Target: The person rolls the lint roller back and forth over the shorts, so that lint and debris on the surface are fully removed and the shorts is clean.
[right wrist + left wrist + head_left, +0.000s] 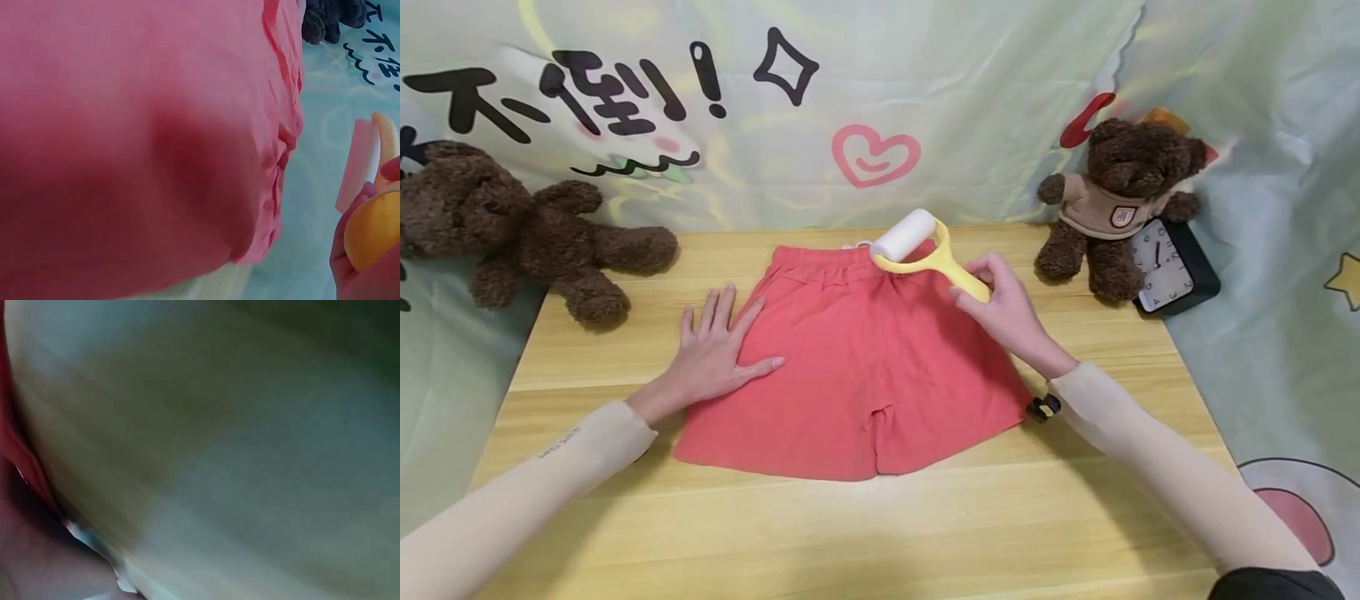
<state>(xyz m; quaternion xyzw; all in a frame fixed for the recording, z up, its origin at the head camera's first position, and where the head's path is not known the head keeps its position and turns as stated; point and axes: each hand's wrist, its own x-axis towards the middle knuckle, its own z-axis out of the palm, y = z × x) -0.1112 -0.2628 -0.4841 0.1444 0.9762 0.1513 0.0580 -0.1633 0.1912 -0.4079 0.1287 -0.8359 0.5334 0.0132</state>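
Red shorts (842, 375) lie spread on the wooden table, waistband toward the back wall. My left hand (715, 354) rests with fingers spread on the left side of the shorts, thumb on the cloth. In the left wrist view, part of that hand (50, 562) shows beside the red cloth edge; the rest is blurred. My right hand (1003, 308) grips the yellow handle of a lint roller (951, 262). Its white roll is above the waistband, and I cannot tell whether it touches. The right wrist view shows the lint roller (361, 165) at the right edge beyond the shorts.
A brown teddy bear (550, 233) lies at the table's back left. At the back right, another bear in a beige shirt (1108, 217) sits against a black-framed clock (1172, 267). A printed curtain (970, 108) hangs along the table's rear. Wooden tabletop (880, 533) extends in front of the shorts.
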